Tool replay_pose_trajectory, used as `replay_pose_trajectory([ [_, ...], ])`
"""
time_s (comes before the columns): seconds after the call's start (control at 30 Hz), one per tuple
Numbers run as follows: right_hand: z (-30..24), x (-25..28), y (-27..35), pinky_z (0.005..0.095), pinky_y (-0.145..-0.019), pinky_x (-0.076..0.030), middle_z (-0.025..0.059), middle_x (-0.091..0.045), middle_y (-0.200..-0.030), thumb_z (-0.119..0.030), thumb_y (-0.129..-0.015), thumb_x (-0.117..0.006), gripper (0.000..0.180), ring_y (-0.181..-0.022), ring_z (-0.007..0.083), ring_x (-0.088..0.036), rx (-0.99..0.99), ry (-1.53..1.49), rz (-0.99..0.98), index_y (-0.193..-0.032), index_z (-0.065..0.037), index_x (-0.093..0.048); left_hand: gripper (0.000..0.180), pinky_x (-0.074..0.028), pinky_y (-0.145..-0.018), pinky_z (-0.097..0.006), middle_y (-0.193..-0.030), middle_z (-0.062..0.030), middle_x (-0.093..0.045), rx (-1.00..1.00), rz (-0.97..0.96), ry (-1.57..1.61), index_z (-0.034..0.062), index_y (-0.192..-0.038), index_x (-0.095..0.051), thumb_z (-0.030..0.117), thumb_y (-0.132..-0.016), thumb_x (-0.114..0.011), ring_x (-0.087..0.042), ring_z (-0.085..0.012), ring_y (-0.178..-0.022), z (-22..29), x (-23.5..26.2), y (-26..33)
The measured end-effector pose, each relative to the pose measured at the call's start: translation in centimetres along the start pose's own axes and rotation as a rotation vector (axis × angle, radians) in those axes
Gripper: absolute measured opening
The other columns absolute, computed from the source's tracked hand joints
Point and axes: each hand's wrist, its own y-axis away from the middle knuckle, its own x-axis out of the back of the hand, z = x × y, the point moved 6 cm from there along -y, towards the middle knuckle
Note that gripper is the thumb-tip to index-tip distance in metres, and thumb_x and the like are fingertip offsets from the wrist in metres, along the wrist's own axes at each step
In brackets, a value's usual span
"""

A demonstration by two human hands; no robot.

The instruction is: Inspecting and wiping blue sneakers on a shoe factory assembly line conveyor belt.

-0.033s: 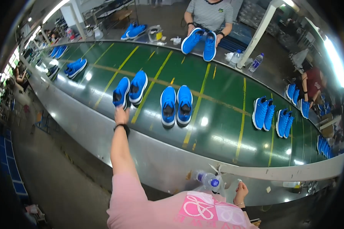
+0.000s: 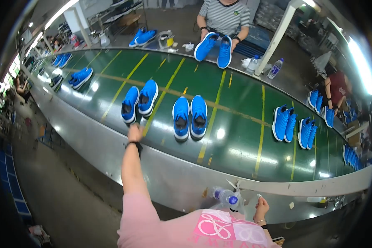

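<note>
Blue mesh shoe pair (image 2: 139,101) on glossy green belt (image 2: 235,120); left hand (image 2: 135,132) touching heel, grip unclear; right hand (image 2: 261,205) loosely curled, empty.

Few packages show from where I stand. A clear plastic water bottle with a blue cap (image 2: 226,197) hangs in a thin plastic bag at the near rim of the surface (image 2: 111,149), just beside my right grip (image 2: 261,205), which is loosely curled and touches neither. On the far edge, by a white post (image 2: 277,37), stand two more clear plastic bottles (image 2: 275,68), one with a blue cap; near them lies crumpled white wrapping (image 2: 246,63). Further left on that far edge sits a small pale tub with a yellow patch (image 2: 166,40). I make out no signs or screens.
</note>
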Motion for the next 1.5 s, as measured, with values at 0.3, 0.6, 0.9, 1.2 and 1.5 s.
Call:
replay_pose_trajectory([
  [0.3, -1.7, -0.9, 1.3, 0.0232, -0.051, -0.036, -0.0031, -0.057, -0.067, -0.019, -0.092, -0.070, 0.022, -0.056, 0.0052, -0.047, 0.075, 0.017, -0.063, -0.099, 0.002, -0.073, 0.016, -0.054, -0.080, -0.040, -0.096, -0.0198, -0.071, -0.194, -0.010, 0.343, 0.0020, -0.096, -0.074, 0.012, -0.088, -0.066, -0.069, -0.0355, -0.090, 5.9, -4.3, 11.7],
  [0.6, -1.5, -2.8, -2.4, 0.0261, -0.066, -0.047, -0.0010, -0.071, -0.085, -0.021, -0.091, -0.072, 0.022, -0.075, 0.0082, -0.058, 0.040, -0.020, -0.140, -0.100, -0.002, -0.076, 0.011, -0.051, -0.076, -0.030, -0.088, -0.0077, -0.069, -0.187, 0.049, 0.476, -0.0025, -0.097, -0.070, 0.002, -0.090, -0.063, -0.062, -0.0157, -0.081, 5.0, -0.9, 20.6],
  [0.9, -7.6, 10.1, -6.1, 0.0305, -0.070, -0.051, 0.0082, -0.069, -0.085, -0.024, -0.088, -0.074, 0.019, -0.075, 0.0193, -0.064, 0.366, 0.068, 0.080, -0.096, -0.007, -0.077, 0.011, -0.053, -0.070, -0.037, -0.081, -0.0167, -0.070, -0.222, -0.207, 0.036, -0.0028, -0.090, -0.071, 0.005, -0.084, -0.065, -0.066, -0.0238, -0.073, 9.8, -4.3, 41.2],
  [1.2, -16.2, 42.3, -15.1, 0.0322, -0.062, -0.050, 0.0077, -0.065, -0.088, -0.015, -0.091, -0.069, 0.011, -0.072, 0.0212, -0.061, 0.705, 0.309, 0.831, -0.097, -0.008, -0.074, 0.013, -0.053, -0.067, -0.035, -0.081, -0.0133, -0.071, -0.243, -0.590, 0.072, 0.0025, -0.096, -0.073, 0.008, -0.085, -0.069, -0.066, -0.0202, -0.071, 14.0, -12.5, 49.1],
  [1.5, -20.1, 66.5, -23.8, 0.0388, -0.079, -0.052, 0.0092, -0.069, -0.095, -0.025, -0.095, -0.065, 0.019, -0.088, 0.0278, -0.065, 0.829, 0.677, 1.300, -0.098, -0.009, -0.075, 0.014, -0.051, -0.065, -0.033, -0.085, -0.0103, -0.070, -0.350, -0.584, 0.180, 0.0062, -0.101, -0.072, 0.011, -0.087, -0.070, -0.064, -0.0202, -0.069, 37.5, -15.7, 55.3],
])
